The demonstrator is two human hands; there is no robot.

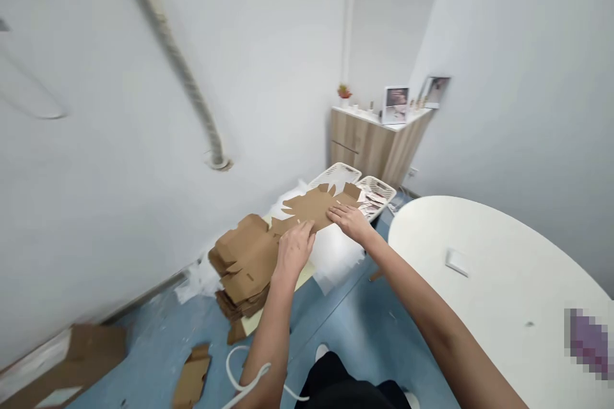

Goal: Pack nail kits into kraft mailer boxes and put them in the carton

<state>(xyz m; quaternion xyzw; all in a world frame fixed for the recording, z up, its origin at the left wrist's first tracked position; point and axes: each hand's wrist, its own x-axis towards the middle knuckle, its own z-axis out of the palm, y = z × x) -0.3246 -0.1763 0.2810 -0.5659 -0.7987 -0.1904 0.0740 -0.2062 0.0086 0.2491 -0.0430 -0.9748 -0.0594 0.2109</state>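
We log our left hand (295, 249) and right hand (350, 223) on a flat cardboard cutout (314, 208), fingers spread; we cannot tell whether either grips it. The cutout lies just right of a stack of folded cardboard (244, 262), its far end touching or nearly touching two white baskets (336, 174). A white table (480, 268) stands near right, a wooden cabinet (364, 150) far off.
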